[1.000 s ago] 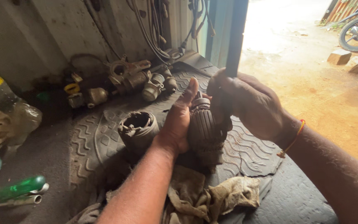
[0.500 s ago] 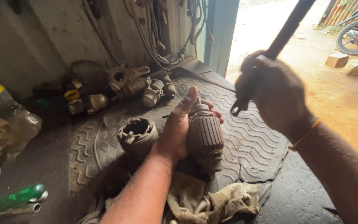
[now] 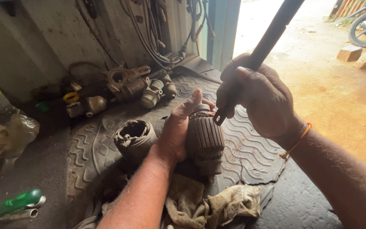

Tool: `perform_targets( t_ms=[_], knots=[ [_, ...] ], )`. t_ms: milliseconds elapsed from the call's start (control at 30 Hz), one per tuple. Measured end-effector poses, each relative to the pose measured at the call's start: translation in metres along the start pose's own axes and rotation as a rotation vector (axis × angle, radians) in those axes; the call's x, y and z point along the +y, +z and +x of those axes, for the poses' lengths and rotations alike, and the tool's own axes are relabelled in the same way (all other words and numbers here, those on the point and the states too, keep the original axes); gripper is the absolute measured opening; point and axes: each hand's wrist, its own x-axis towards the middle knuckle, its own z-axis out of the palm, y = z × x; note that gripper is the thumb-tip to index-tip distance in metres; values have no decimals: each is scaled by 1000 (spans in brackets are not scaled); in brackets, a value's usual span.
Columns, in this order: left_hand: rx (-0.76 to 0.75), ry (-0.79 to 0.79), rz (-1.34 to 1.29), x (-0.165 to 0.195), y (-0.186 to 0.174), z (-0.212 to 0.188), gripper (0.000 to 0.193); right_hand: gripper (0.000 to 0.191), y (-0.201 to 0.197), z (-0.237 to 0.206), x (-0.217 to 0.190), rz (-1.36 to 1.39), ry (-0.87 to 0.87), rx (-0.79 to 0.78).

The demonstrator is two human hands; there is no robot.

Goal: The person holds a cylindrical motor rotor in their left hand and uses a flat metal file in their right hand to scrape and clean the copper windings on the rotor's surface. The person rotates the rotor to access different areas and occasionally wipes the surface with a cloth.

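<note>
Clearly the left hand (image 3: 175, 131) is there to steady rather than to carry: it is curled around the side of a ribbed, rust-brown motor armature (image 3: 205, 138) that stands upright on its lower shaft near the middle of the desk (image 3: 310, 212), palm and fingers pressed to its flank and the thumb stretched up beside the top end, so the piece cannot tip or turn. The armature rests on a dark rubber mat (image 3: 250, 157) with a wavy tread, which likely keeps it from sliding and spares the shaft end from the hard surface. Just above it the right hand (image 3: 259, 99) is closed tight in a fist about a long dark metal bar (image 3: 272, 36), held steeply with its small ringed lower end just beside the armature's top; the high grip and the angle suggest it is kept ready to bear on that end, though whether the tip touches the armature I cannot tell. A soiled rag (image 3: 210, 203) lies crumpled at the foot of the armature, near enough for wiping. To the left, close by the left wrist, a hollow cylindrical housing (image 3: 135, 138) sits open-mouthed on the mat, apparently set aside within reach. Further back, against the wall, a cluster of small metal parts (image 3: 136, 87) lies out of the way beneath hanging cables (image 3: 157, 32), and a green-handled tool (image 3: 9, 205) lies at the near left edge.
</note>
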Motion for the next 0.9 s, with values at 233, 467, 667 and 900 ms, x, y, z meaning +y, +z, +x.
perform_targets(
  t_ms=[233, 467, 667, 900],
  knots=[
    [-23, -8, -35, 0, 1, 0, 46, 33, 0, 2, 5, 9, 3, -3],
    [21, 4, -33, -1, 1, -1, 48, 35, 1, 3, 1, -28, 56, -104],
    [21, -26, -57, 0, 2, -1, 48, 36, 3, 2, 1, -55, 79, -15],
    [-56, -31, -159, -2, -1, 0, 44, 36, -2, 0, 11, -101, 48, -188]
  ],
)
